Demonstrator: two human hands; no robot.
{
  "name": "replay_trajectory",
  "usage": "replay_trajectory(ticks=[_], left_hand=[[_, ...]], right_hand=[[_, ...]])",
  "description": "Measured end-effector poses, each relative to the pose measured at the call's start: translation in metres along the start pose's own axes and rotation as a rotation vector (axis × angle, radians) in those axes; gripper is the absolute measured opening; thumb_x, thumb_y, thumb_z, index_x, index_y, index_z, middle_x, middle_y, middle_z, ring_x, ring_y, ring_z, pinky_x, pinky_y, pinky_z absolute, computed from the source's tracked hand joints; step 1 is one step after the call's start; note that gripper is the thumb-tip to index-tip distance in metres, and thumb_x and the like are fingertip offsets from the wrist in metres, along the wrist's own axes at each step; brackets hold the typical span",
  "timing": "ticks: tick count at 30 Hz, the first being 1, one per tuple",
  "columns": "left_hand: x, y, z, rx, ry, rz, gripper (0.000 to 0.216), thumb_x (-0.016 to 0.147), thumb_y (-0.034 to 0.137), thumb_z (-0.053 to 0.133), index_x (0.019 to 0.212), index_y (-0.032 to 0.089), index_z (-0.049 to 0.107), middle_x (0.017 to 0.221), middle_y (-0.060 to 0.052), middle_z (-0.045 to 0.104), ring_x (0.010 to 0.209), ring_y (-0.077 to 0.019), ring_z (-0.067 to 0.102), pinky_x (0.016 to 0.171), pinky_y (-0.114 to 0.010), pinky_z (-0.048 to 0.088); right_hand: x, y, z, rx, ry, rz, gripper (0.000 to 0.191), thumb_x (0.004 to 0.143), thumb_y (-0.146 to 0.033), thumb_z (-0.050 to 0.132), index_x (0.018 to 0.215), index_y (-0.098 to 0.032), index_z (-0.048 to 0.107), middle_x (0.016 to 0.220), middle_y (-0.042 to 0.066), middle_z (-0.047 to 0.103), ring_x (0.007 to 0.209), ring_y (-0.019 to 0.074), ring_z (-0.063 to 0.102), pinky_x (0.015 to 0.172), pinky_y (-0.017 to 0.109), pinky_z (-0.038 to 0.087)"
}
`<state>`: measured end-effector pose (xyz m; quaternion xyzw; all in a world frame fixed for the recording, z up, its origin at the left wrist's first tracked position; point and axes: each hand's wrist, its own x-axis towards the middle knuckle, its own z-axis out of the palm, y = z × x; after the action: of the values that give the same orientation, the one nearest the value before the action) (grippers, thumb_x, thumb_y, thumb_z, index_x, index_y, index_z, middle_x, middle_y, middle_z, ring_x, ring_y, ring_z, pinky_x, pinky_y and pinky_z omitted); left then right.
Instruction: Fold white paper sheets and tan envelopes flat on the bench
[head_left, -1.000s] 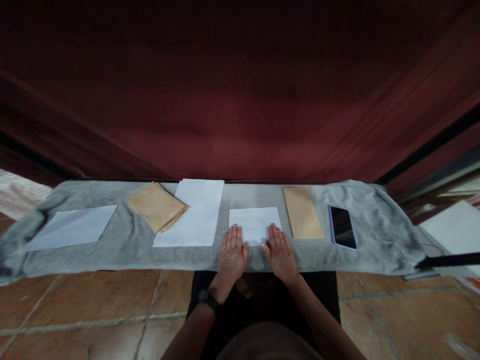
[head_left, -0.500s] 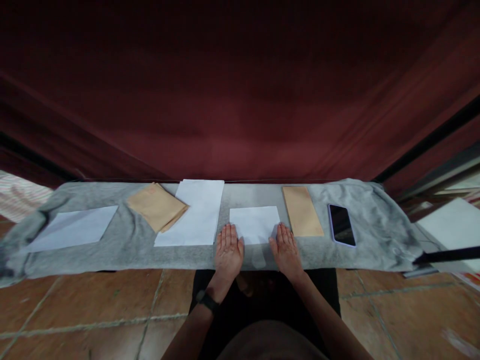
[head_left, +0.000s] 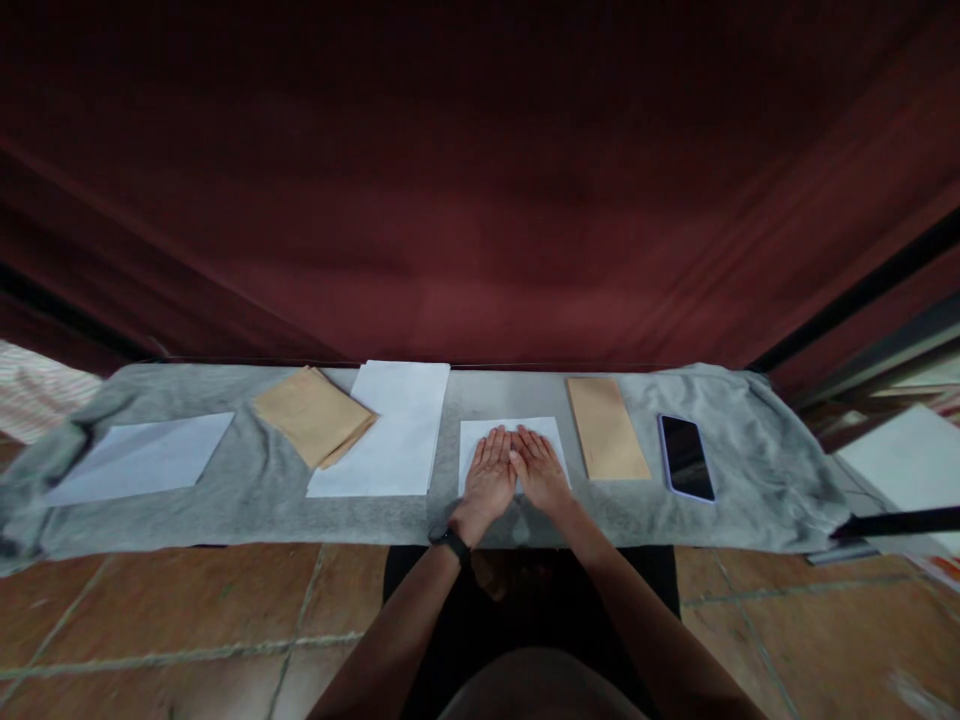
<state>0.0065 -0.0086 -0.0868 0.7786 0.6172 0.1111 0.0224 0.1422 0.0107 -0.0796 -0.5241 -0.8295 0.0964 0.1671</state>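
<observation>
A small white sheet of paper (head_left: 471,432), probably folded, lies on the grey cloth in front of me. My left hand (head_left: 491,472) rests flat on it, fingers stretched out and palm down. Beside it my right hand (head_left: 538,470) also lies flat on the paper, its thumb touching the left hand. Both hands cover the middle and lower part of the sheet. Just to the right is a brown envelope (head_left: 607,428). To the left lies a stack of larger white paper (head_left: 401,430), partly under several brown envelopes (head_left: 311,415).
A grey cloth (head_left: 262,515) covers the narrow table. Another white sheet (head_left: 142,455) lies at the far left. A phone with a purple edge (head_left: 686,458) lies right of the single envelope. Behind the table hangs a dark red curtain (head_left: 480,250).
Both hands have moved inward from the paper's left and right edges to its middle, where they now meet. The paper and the other things stay where they were.
</observation>
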Motion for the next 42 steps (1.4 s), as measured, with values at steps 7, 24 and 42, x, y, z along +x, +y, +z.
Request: replay_trajectory(ticks=[7, 24, 42], left_hand=[[0.011, -0.009, -0.002, 0.015, 0.022, -0.030, 0.057, 0.099, 0.022, 0.026, 0.154, 0.007, 0.033, 0.160, -0.015, 0.036, 0.151, -0.0236, 0.026, 0.124, -0.047, 0.023], [0.009, -0.031, -0.005, 0.051, 0.065, -0.200, 0.059, 0.101, 0.032, 0.031, 0.153, 0.005, 0.035, 0.161, -0.016, 0.032, 0.152, -0.0255, 0.024, 0.125, -0.044, 0.022], [0.002, -0.012, -0.008, 0.035, 0.121, -0.190, 0.057, 0.100, 0.027, 0.030, 0.153, 0.004, 0.034, 0.160, -0.017, 0.035, 0.151, -0.0262, 0.026, 0.124, -0.047, 0.024]], right_hand=[[0.013, 0.001, 0.006, -0.104, 0.035, 0.033, 0.053, 0.107, -0.038, 0.025, 0.150, -0.014, 0.045, 0.158, 0.010, 0.040, 0.146, 0.0263, 0.036, 0.121, 0.046, 0.023], [0.014, 0.023, 0.020, -0.145, 0.183, 0.196, 0.063, 0.104, -0.043, 0.031, 0.152, -0.001, 0.037, 0.155, 0.023, 0.040, 0.145, 0.0316, 0.037, 0.120, 0.050, 0.025], [0.008, 0.033, 0.022, -0.177, 0.305, 0.215, 0.067, 0.105, -0.046, 0.026, 0.151, 0.002, 0.037, 0.152, 0.027, 0.042, 0.142, 0.0342, 0.041, 0.116, 0.051, 0.031]])
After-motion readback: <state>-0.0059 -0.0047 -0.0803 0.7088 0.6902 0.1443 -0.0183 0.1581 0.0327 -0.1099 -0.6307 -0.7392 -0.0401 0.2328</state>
